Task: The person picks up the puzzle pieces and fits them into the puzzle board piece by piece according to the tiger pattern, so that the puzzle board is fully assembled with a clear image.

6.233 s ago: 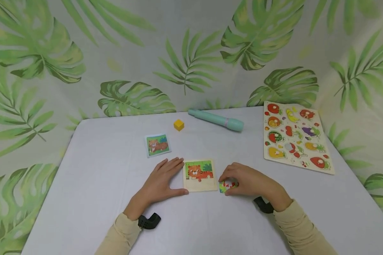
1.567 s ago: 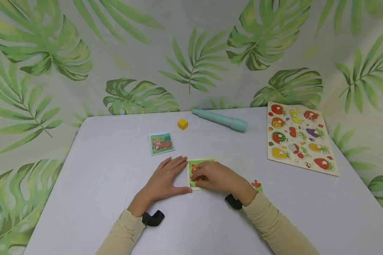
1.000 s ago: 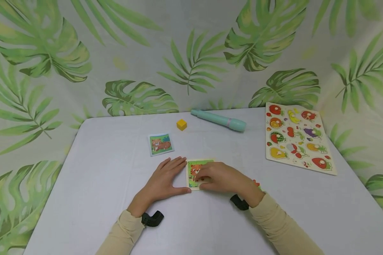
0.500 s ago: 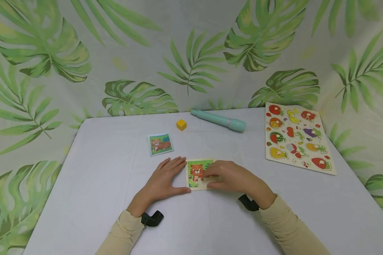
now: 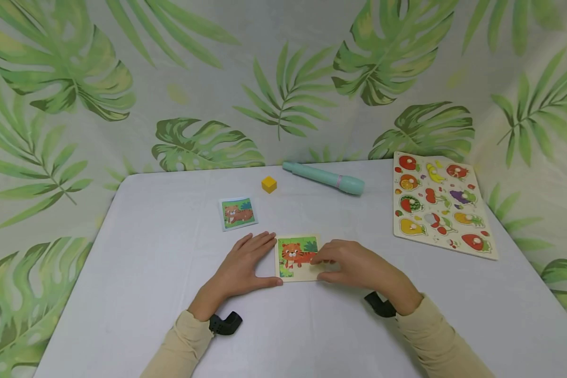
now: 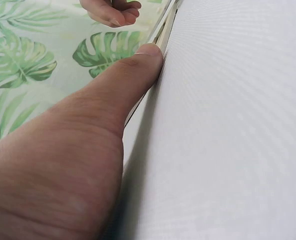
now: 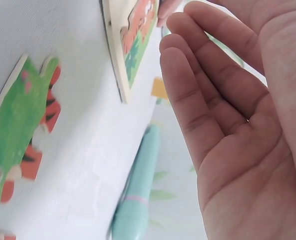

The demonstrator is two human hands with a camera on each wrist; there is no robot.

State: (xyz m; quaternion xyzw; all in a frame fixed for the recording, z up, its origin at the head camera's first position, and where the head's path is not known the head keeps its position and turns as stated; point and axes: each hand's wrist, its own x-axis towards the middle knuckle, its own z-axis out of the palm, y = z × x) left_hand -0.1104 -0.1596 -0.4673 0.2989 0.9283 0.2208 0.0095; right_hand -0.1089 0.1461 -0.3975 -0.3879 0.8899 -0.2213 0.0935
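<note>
A small wooden tiger jigsaw puzzle (image 5: pixel 298 254) lies mid-table. Its upper half and lower-left corner carry picture; the lower right shows bare wood. Flat on the table, my left hand (image 5: pixel 242 268) has its fingertips and thumb at the board's left edge; the left wrist view shows its thumb (image 6: pixel 133 75) against that edge. My right hand (image 5: pixel 356 265) hovers at the board's right edge, fingers loosely bent and holding nothing. In the right wrist view, a loose green and orange puzzle piece (image 7: pixel 23 115) lies on the table, hidden in the head view by my right hand and forearm.
Behind the board are a tiger picture card (image 5: pixel 238 213), a yellow cube (image 5: pixel 269 184) and a teal microphone-shaped stick (image 5: pixel 323 177). A fruit peg puzzle board (image 5: pixel 441 207) lies at the back right. A leaf-print cloth (image 5: pixel 283 84) hangs along the table's back edge.
Since the earliest frame, a puzzle piece has been set into the board's lower-left corner. During the last second my right hand has drawn back rightward off it. My left hand stays put.
</note>
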